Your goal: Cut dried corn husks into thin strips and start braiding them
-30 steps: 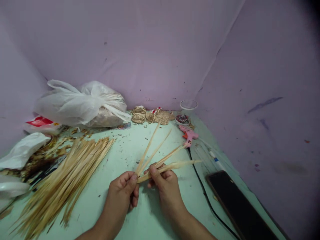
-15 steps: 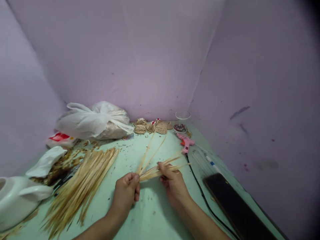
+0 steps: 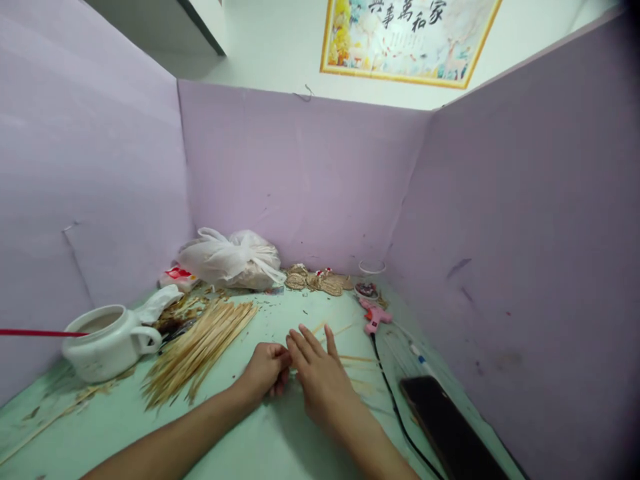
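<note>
Near the middle of the green table, my left hand (image 3: pixel 267 371) is closed in a pinch on the ends of some pale straw strips (image 3: pixel 359 359). My right hand (image 3: pixel 319 373) lies over the strips just to the right, its fingers stretched out and the fingertips next to my left hand. The strips fan out beyond it, to the back and right, and are partly hidden under the hand. To the left lies a thick bundle of straw strips (image 3: pixel 203 347).
A white pot (image 3: pixel 103 353) with a red stick stands at the left. At the back are a white plastic bag (image 3: pixel 230 259) and woven straw pieces (image 3: pixel 325 281). A pink glue gun (image 3: pixel 374 316), its black cord and a black phone (image 3: pixel 450 427) lie at the right.
The view has tilted up, showing the wall and a picture above the partition. My right hand has let go of the strips, opened its fingers and moved over them towards my left hand.
</note>
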A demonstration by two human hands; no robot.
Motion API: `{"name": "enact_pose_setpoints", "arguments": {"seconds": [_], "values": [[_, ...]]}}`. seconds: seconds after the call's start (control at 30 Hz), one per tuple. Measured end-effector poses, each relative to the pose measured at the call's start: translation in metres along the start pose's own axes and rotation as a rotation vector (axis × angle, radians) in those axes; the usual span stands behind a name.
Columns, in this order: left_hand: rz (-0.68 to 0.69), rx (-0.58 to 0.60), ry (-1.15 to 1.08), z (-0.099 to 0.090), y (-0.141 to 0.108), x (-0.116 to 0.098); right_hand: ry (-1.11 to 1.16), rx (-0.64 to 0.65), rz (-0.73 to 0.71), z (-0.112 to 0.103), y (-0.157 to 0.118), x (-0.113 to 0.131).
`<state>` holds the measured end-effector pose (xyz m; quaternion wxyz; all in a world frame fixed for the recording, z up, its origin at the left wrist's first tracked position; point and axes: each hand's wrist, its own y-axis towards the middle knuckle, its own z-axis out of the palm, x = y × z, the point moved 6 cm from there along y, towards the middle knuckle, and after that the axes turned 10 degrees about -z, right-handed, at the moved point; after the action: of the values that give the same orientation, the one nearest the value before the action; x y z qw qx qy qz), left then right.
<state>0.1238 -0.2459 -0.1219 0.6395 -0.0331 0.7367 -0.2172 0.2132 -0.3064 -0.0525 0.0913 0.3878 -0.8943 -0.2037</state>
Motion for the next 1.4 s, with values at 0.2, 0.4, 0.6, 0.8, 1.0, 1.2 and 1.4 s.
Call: {"name": "enact_pose_setpoints", "arguments": {"seconds": [0.2,0.4,0.6,0.8,1.0,1.2,1.4], "values": [[-0.024,0.115,0.135,-0.002,0.003,0.003,-0.14,0.154,0.08,0.034,0.004,0.001],[-0.05,0.169,0.197,-0.001,0.006,0.009,0.008,0.181,0.209,0.038,-0.002,-0.008],[0.032,0.205,0.07,-0.002,0.002,0.003,0.231,0.06,0.342,0.035,-0.007,-0.017],[0.212,0.112,-0.125,-0.017,-0.005,-0.011,0.565,-0.167,0.557,0.021,-0.013,-0.037],[0.4,0.064,-0.054,-0.016,-0.03,-0.035,1.017,-0.192,0.698,0.024,-0.012,-0.03],[0.517,0.008,0.238,-0.015,-0.062,-0.06,1.327,-0.178,0.73,0.019,-0.01,-0.006],[0.705,-0.096,0.47,-0.011,-0.077,-0.064,1.409,-0.146,0.734,0.017,-0.01,0.003]]}}
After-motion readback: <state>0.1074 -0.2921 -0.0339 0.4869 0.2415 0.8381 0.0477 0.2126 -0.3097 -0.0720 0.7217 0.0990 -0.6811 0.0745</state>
